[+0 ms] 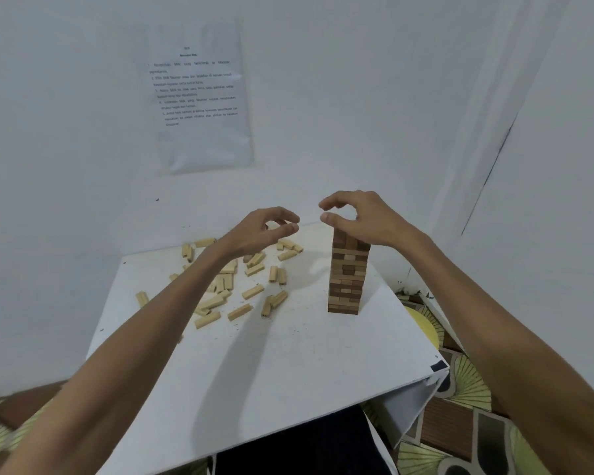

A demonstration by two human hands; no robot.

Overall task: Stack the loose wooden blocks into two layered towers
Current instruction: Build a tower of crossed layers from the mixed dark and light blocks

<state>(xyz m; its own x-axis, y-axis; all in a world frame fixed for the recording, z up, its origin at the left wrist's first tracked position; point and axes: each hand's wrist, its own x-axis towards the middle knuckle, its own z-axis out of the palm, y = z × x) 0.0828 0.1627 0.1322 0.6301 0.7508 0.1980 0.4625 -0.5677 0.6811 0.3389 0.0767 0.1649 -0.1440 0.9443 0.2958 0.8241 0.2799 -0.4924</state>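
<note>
One tower [348, 279] of darker wood stands on the table [288, 365], many layers high and upright as far as the view shows. The right hand [360, 217] hovers just above the tower's top and hides part of the top layer. Its fingers curve in a loose claw, thumb and forefinger a little apart, and nothing shows between them, so it seems to hold nothing; whether it touches the top layer I cannot tell. The left hand [264, 231] hangs left of the tower, about level with its top, above the pale blocks [251, 292] that lie scattered flat on the table well to the tower's left, none stacked. Its fingers curl toward the thumb until the tips nearly meet. A pale patch shows behind them, and I cannot tell whether that is a block pinched there or one lying beyond. By my judgement the first tower is done or nearly so and the second is not begun, so the task stands about halfway. The next move calls for the right hand to come clear of the tower without brushing it, since so tall and narrow a stack would likely topple at a light knock. After that, blocks should go side by side on bare table left of the tower as a first layer, with the next layer crosswise.
</note>
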